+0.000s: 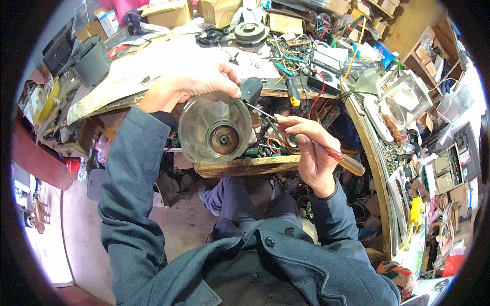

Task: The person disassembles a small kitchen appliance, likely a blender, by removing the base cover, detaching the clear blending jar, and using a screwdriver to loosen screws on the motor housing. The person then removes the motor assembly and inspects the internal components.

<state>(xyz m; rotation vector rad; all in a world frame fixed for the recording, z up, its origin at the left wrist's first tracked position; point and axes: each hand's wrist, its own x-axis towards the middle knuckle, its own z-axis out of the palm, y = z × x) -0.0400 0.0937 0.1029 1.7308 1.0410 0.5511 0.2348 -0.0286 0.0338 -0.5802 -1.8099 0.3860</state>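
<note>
Screwdriver (352, 163) pinched in the right hand (316, 160), steel end right by the dark handle (251, 90) of that clear blender jar (213, 130), left hand (196, 86) clasping its edge, above the open wooden drawer (250, 167)!

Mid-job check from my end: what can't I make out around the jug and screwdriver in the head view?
All in the head view:
- Tip of the screwdriver: too small against the dark handle to tell whether it touches.
- Part of its shaft: covered by the right hand.
- Drawer contents: partly hidden by the jug.
- Bench top near the left hand: washed out by glare.
</note>
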